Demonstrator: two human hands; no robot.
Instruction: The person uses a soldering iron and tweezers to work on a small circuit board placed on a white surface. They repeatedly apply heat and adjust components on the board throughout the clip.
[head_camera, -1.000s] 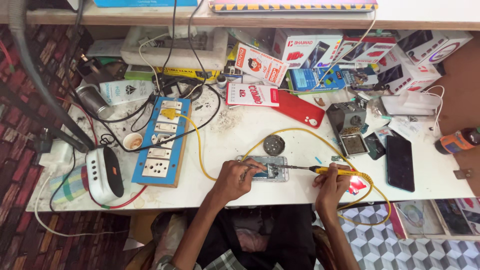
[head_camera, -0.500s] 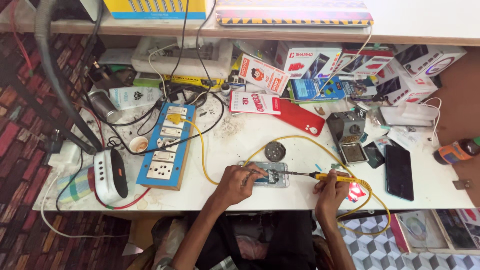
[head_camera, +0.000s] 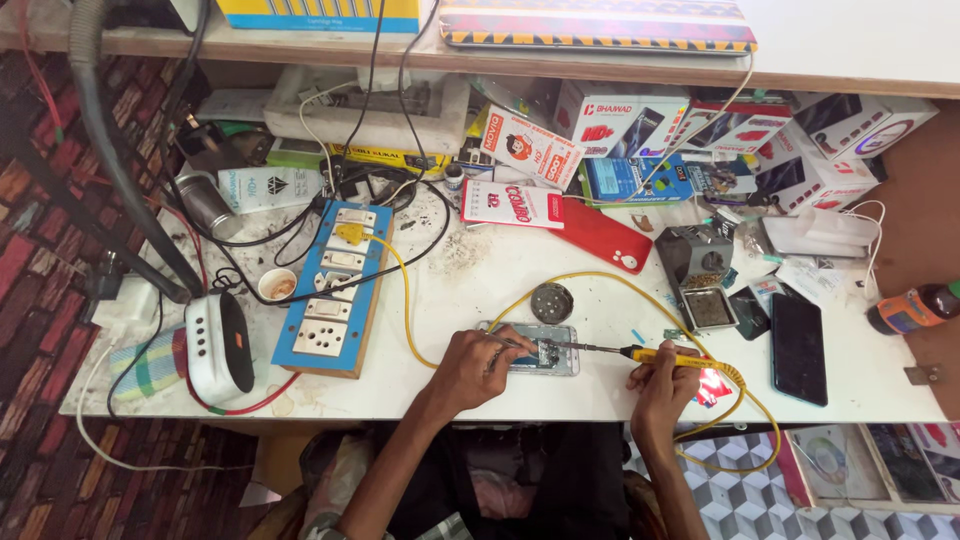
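Left hand (head_camera: 470, 365): we see it gripping thin tweezers (head_camera: 512, 345) over the opened phone (head_camera: 540, 352).
Right hand (head_camera: 662, 385): clenched around our yellow soldering iron (head_camera: 672, 354), tip at the phone.
Phone: flat on the white worktop (head_camera: 600, 300), near its front edge, between our 2 hands.

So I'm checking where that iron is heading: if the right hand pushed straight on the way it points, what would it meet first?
The right hand points its yellow soldering iron leftward; its tip would probably first meet the opened phone, beside the left hand.
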